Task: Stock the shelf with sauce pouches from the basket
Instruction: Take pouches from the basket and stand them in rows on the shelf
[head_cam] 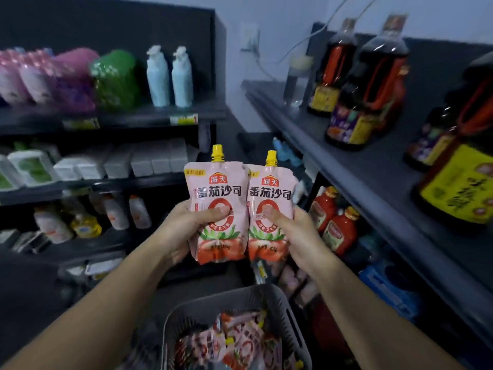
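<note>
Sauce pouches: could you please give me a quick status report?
Left hand grips one pink yellow-capped sauce pouch, right hand another. Both upright, side by side. More in grey plastic basket below. Nothing in the way.

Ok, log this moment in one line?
left hand: holds pouch | right hand: holds second pouch | basket: more pouches inside
</note>
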Motion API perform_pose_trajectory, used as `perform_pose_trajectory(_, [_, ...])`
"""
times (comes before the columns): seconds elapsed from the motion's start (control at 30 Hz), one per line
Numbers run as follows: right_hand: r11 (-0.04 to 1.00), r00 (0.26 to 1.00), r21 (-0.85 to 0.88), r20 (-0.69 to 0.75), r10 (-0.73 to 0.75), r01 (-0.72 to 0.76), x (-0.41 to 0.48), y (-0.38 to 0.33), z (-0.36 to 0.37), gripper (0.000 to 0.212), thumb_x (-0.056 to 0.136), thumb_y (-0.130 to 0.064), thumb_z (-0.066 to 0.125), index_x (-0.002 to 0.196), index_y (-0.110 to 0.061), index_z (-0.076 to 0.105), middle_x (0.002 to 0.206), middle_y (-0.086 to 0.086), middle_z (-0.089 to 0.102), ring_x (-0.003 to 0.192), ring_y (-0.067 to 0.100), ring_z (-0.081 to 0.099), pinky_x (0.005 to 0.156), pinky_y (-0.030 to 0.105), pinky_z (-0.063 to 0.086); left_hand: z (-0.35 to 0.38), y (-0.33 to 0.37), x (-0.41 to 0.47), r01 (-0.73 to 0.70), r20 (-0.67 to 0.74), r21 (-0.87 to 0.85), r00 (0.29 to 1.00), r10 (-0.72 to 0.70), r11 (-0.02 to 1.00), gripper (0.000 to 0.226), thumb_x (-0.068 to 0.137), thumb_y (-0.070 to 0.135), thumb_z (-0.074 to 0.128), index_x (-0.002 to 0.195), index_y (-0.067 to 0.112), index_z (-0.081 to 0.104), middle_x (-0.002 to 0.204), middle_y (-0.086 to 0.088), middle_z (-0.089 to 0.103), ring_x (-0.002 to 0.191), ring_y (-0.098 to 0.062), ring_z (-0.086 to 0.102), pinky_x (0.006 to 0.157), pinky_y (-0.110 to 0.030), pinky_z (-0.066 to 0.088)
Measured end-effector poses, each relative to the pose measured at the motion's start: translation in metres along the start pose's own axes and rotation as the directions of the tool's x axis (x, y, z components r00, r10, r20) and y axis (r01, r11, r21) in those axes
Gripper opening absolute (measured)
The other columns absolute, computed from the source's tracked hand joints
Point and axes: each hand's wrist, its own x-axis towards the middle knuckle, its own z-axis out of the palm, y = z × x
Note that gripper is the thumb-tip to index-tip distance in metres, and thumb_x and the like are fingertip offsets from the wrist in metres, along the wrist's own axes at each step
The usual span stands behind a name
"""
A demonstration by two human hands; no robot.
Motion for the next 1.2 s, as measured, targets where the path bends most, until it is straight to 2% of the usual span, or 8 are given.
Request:
perform_pose_trajectory(0.17, [0.993,0.986,-0.011,-0.112,-0.120,0.119,-0.037,-0.042,0.007,0.035,0.074,-0.017,0.071,0.108,-0.010,0.066,0.104,0.012,0.073,0.093,0.026,0.071,0.079,0.036,0.058,0.017,0.035,-0.011,-0.022,0.158,0.007,0.987,0.020,1.000,0.037,0.063,0.014,0.071,0.099,0.005,0.067,0.087,-0.016,0.075,0.070,-0.024,0.073,0.061,-0.034,0.060])
perform_pose_trajectory(0.3, [0.981,0.953,-0.025,-0.232,-0.194,0.194,-0.077,-0.066,0.006,0.023,0.079,-0.009,0.068,0.103,-0.008,0.066,0.099,0.013,0.074,0.083,0.023,0.073,0.070,0.033,0.060,0.039,0.053,-0.024,-0.055,0.311,0.013,0.949,0.049,0.998,0.030,0.066,0.011,0.070,0.095,0.002,0.068,0.085,-0.018,0.075,0.067,-0.025,0.073,0.060,-0.033,0.060])
perform_pose_trajectory(0.47, [0.952,0.868,-0.069,-0.396,-0.299,0.297,-0.139,-0.089,-0.001,0.039,0.069,-0.019,0.073,0.106,-0.011,0.066,0.104,0.013,0.073,0.090,0.026,0.072,0.076,0.036,0.059,0.077,0.061,-0.045,-0.085,0.485,0.035,0.872,0.058,0.996,0.038,0.063,0.010,0.070,0.099,-0.002,0.067,0.091,-0.022,0.073,0.067,-0.026,0.072,0.057,-0.032,0.059])
perform_pose_trajectory(0.53, [0.942,0.826,-0.088,-0.460,-0.326,0.323,-0.166,-0.096,-0.005,0.032,0.077,-0.014,0.070,0.108,-0.010,0.065,0.106,0.013,0.073,0.089,0.025,0.072,0.074,0.034,0.059,0.094,0.062,-0.056,-0.098,0.560,0.046,0.827,0.056,0.994,0.047,0.058,0.014,0.077,0.101,-0.002,0.067,0.092,-0.022,0.073,0.068,-0.026,0.073,0.055,-0.030,0.059])
perform_pose_trajectory(0.67, [0.929,0.743,-0.161,-0.562,-0.363,0.332,-0.218,-0.107,-0.016,0.026,0.083,-0.008,0.067,0.109,-0.008,0.065,0.107,0.014,0.072,0.090,0.025,0.071,0.075,0.034,0.059,0.132,0.061,-0.078,-0.113,0.676,0.048,0.735,0.051,0.992,0.088,0.013,0.037,0.094,0.092,0.006,0.072,0.090,-0.017,0.075,0.072,-0.027,0.073,0.056,-0.030,0.058])
perform_pose_trajectory(0.97, [0.896,0.556,-0.353,-0.703,-0.443,0.269,-0.349,-0.114,-0.051,0.020,0.079,-0.006,0.071,0.096,-0.016,0.068,0.088,-0.001,0.075,0.077,0.012,0.072,0.066,0.023,0.057,0.222,0.036,-0.146,-0.124,0.860,0.051,0.511,0.020,0.991,0.086,0.022,0.037,0.093,0.099,0.007,0.070,0.091,-0.012,0.076,0.076,-0.024,0.074,0.055,-0.027,0.058])
perform_pose_trajectory(1.13, [0.878,0.377,-0.419,-0.793,-0.478,0.233,-0.451,-0.106,-0.072,0.020,0.077,-0.005,0.073,0.093,-0.017,0.070,0.092,0.001,0.076,0.086,0.017,0.071,0.078,0.028,0.058,0.289,0.002,-0.207,-0.088,0.933,0.079,0.357,-0.043,0.993,0.083,0.008,0.040,0.093,0.083,0.009,0.075,0.088,-0.013,0.076,0.073,-0.024,0.074,0.054,-0.026,0.057])
perform_pose_trajectory(1.2, [0.883,0.306,-0.410,-0.831,-0.465,0.230,-0.498,-0.103,-0.080,0.020,0.077,-0.006,0.073,0.096,-0.014,0.070,0.095,0.005,0.075,0.085,0.020,0.071,0.074,0.028,0.059,0.319,-0.013,-0.240,-0.084,0.956,0.094,0.286,-0.067,0.992,0.078,0.011,0.037,0.094,0.081,0.009,0.076,0.088,-0.014,0.076,0.073,-0.024,0.074,0.055,-0.026,0.057])
